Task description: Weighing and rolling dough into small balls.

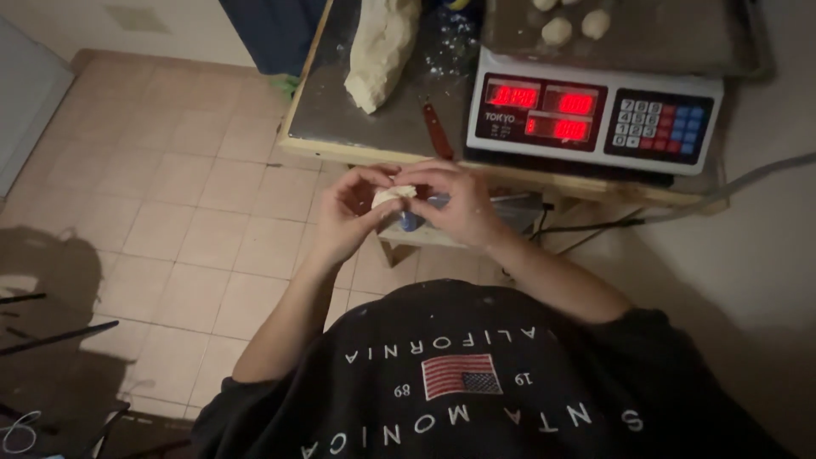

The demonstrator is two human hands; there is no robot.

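A small, dim baking workspace, perhaps a home kitchen or a modest bakery; the light is too poor to tell which. A metal-topped table (pixel 340 110) carries a large lump of dough (pixel 380 47), a digital scale (pixel 595 115) and a tray (pixel 663 38) with dough balls (pixel 557 31). The floor (pixel 187 204) is beige tile.

Scale (pixel 595 119), dough log (pixel 380 51), red-handled knife (pixel 438 132)

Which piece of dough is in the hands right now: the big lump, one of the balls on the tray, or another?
Another: the small dough piece, pinched between the left hand and right hand below the table edge. The big lump and dough balls lie untouched on the table.
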